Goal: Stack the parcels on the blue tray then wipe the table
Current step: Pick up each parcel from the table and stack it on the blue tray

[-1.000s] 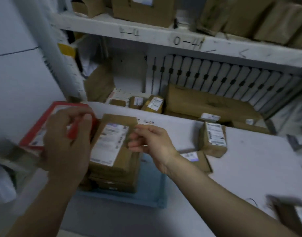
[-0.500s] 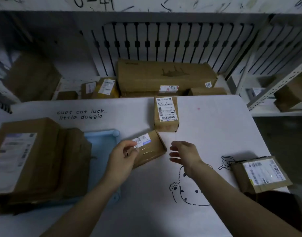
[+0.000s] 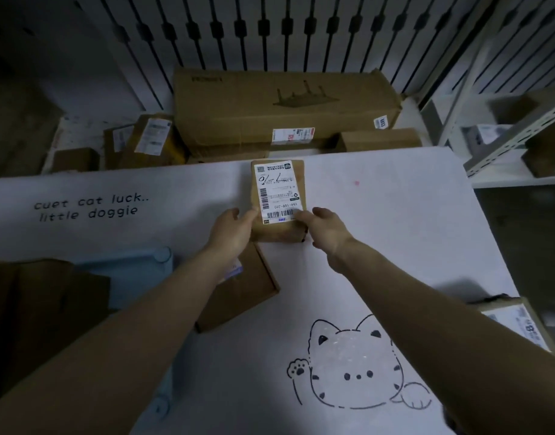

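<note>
- Labelled parcel [image 3: 277, 196]: small brown box at upper centre of the frame, near the far edge of the white table cover [image 3: 395, 233]. Its white shipping label faces up, with handwritten marks on it.
- Left hand [image 3: 230, 229]: grips the parcel's lower left edge, thumb against the side.
- Right hand [image 3: 325, 232]: grips the lower right corner, thumb pressed on the label's barcode.
- Cannot tell whether the parcel is lifted or rests on the cover.
- Flat parcel [image 3: 248, 296]: lies on the cover just below the held one, partly under the left forearm and beside the blue tray [image 3: 138, 271].
- Stacked parcels [image 3: 43, 309]: on the tray at lower left of the frame, dark and dim.
- Another labelled parcel [image 3: 518, 321]: at the right edge of the cover.
- Cat drawing [image 3: 354, 368]: printed on the cover at lower centre.
- Long carton [image 3: 279, 111]: behind the table, against the slatted wall.
</note>
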A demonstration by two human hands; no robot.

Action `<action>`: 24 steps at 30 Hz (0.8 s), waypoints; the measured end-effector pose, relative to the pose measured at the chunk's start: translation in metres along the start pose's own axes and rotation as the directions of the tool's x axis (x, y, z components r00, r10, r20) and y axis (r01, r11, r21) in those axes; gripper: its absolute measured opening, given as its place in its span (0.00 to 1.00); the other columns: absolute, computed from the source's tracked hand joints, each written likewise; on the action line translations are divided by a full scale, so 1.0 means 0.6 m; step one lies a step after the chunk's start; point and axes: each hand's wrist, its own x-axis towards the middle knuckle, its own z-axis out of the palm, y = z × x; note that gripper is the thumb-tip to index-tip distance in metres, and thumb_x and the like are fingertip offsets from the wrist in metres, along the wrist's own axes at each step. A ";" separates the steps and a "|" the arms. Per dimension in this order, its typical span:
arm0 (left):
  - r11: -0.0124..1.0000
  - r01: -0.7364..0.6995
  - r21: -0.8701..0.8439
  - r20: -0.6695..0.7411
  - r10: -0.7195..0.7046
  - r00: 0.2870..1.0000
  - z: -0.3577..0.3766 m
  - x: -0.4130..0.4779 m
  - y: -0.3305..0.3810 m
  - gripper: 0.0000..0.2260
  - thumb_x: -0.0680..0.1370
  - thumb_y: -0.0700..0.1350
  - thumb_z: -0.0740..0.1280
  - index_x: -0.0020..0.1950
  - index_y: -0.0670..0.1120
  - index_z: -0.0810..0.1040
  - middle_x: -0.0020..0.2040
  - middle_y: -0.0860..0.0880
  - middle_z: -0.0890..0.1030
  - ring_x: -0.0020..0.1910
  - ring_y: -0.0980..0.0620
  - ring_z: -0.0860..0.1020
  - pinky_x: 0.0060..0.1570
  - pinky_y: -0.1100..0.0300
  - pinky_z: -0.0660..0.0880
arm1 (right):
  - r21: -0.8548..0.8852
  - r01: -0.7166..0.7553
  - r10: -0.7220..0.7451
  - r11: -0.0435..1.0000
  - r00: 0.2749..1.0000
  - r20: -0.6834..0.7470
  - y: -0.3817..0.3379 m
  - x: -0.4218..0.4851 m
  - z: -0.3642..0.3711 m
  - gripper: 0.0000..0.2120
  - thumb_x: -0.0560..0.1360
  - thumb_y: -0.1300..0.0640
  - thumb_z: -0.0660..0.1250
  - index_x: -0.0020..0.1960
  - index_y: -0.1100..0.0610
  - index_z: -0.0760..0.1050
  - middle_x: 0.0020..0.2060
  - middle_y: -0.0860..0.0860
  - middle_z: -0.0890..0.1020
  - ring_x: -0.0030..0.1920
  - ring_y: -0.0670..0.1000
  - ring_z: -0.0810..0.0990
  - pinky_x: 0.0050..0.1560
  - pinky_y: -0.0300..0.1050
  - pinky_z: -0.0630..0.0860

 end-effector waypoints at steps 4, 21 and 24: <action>0.999 0.022 -0.033 0.069 -0.019 0.997 0.021 0.010 0.020 0.23 0.79 0.61 0.60 0.60 0.44 0.79 0.55 0.50 0.82 0.53 0.49 0.79 0.58 0.55 0.75 | 0.023 -0.023 0.022 0.999 0.998 0.051 0.000 0.025 0.008 0.32 0.78 0.46 0.69 0.76 0.59 0.64 0.65 0.53 0.78 0.53 0.48 0.77 0.51 0.39 0.70; 0.932 -0.201 0.300 0.212 0.140 0.967 0.104 -0.044 0.033 0.24 0.80 0.63 0.56 0.45 0.44 0.81 0.44 0.47 0.85 0.46 0.46 0.83 0.52 0.54 0.78 | 0.284 -0.088 0.072 0.955 0.995 0.067 0.075 -0.013 -0.117 0.26 0.70 0.42 0.75 0.60 0.59 0.81 0.48 0.54 0.88 0.49 0.55 0.87 0.49 0.49 0.82; 0.967 -0.205 0.152 0.171 0.178 0.969 0.095 -0.064 0.028 0.23 0.79 0.62 0.60 0.53 0.43 0.80 0.50 0.47 0.84 0.48 0.49 0.82 0.46 0.57 0.75 | 0.330 -0.067 0.035 0.942 0.994 0.105 0.088 -0.035 -0.123 0.24 0.72 0.42 0.74 0.59 0.57 0.82 0.51 0.54 0.87 0.53 0.56 0.86 0.61 0.55 0.79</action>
